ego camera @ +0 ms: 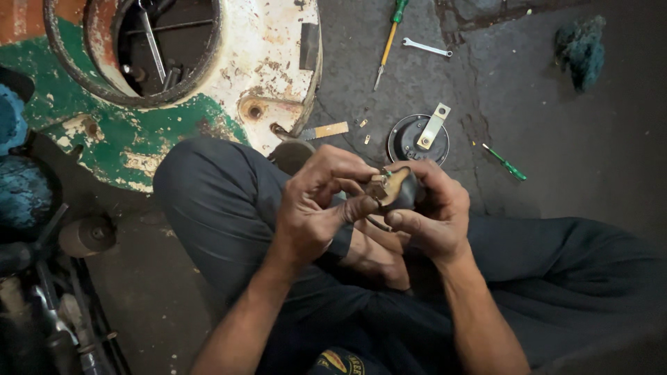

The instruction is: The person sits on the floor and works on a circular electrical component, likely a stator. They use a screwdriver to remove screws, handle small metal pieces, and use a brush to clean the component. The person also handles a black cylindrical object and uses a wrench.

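Observation:
My left hand (316, 205) and my right hand (434, 208) meet above my crossed legs in dark trousers. Between them sits a small dark part with a tan face and a bit of metal (394, 187). My right hand cups this part from the right side. The fingertips of my left hand pinch at its left end, thumb pressed under it. Most of the part is hidden by my fingers.
A round black disc with a brass strip (419, 137) lies on the dark floor just beyond my hands. Farther off lie a yellow-shafted screwdriver (388, 43), a spanner (426, 47), a small green screwdriver (505, 162) and a teal rag (582, 47). A rusty white-and-green metal casing (229, 83) is at upper left.

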